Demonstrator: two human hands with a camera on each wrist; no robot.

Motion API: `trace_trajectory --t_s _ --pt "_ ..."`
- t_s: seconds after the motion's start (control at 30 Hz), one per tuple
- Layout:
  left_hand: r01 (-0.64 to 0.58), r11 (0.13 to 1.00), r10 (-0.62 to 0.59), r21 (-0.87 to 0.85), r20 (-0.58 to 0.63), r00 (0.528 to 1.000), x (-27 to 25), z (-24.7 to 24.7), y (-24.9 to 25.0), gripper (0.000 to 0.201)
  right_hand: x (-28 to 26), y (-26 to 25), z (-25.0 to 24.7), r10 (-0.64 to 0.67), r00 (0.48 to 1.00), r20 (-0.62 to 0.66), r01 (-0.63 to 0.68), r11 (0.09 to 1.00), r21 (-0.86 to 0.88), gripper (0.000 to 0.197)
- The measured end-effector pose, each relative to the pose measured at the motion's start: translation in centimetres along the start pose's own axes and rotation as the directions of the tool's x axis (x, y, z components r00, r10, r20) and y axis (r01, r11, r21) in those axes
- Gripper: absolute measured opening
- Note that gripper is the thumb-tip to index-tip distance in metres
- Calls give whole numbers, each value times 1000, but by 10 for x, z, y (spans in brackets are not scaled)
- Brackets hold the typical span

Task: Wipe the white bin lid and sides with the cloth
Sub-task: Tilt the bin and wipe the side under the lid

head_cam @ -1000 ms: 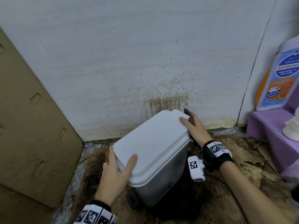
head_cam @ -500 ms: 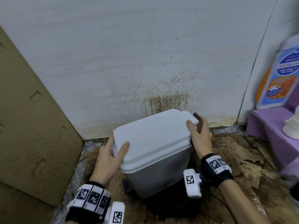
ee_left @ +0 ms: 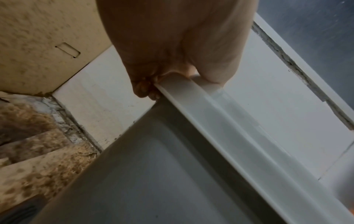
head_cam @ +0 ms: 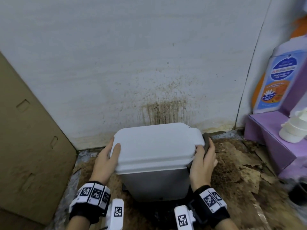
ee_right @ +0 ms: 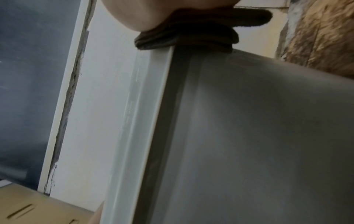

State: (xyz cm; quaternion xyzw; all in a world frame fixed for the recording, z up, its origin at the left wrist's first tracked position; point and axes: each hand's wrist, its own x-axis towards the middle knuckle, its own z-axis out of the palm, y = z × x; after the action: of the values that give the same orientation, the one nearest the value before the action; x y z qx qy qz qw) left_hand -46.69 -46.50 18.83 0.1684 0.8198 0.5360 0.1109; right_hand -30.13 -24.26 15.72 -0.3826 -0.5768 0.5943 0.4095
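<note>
A small white bin [head_cam: 159, 185] with a white lid [head_cam: 156, 143] stands on the floor against the wall. My left hand [head_cam: 108, 156] grips the lid's left edge, thumb on top and fingers underneath; the left wrist view shows the hand [ee_left: 172, 50] clamped on the lid rim [ee_left: 220, 124]. My right hand [head_cam: 203, 161] is at the bin's right side and holds a folded dark brown cloth [head_cam: 206, 143] against the lid's right edge. From the right wrist, the cloth [ee_right: 191, 36] sits pressed between my palm and the lid rim [ee_right: 145, 106].
A stained white wall [head_cam: 149, 63] rises behind the bin. A cardboard sheet [head_cam: 29, 130] leans at the left. At the right a purple box [head_cam: 272, 140] carries a detergent bottle [head_cam: 277, 80] and a white cap [head_cam: 294, 128]. The floor [head_cam: 235, 170] is dirty with torn cardboard.
The bin has been turned from a skewed pose to square with the wall. My right hand with the cloth has slid from the far corner down to the lid's right edge.
</note>
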Motion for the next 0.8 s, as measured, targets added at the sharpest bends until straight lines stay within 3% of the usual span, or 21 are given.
trace_trajectory --t_s 0.17,0.27,0.33,0.4,0.5,0.63,0.8 --pt "-9 999 9 39 -3 1000 -2 0 -6 65 10 -6 -12 144 989 41 -149 976 157 43" --pt "1 947 38 322 -115 993 -3 0 -8 60 12 -12 -16 131 990 57 -137 983 124 43" --pt "1 863 133 506 -229 964 -7 3 -1 52 10 -12 -16 111 993 46 -115 989 96 42" --pt "-65 817 263 572 -270 926 -14 9 11 44 6 -12 -13 95 994 48 -99 991 89 42" --pt "-238 802 396 548 -190 898 -22 23 33 41 -1 -16 -5 76 992 101 -86 991 106 42" --pt "-427 753 490 500 6 871 -32 44 62 47 -15 -31 12 -7 968 253 -33 987 154 38" --pt "-528 682 544 506 132 829 -31 46 80 54 -31 -39 36 11 883 469 -93 984 152 50"
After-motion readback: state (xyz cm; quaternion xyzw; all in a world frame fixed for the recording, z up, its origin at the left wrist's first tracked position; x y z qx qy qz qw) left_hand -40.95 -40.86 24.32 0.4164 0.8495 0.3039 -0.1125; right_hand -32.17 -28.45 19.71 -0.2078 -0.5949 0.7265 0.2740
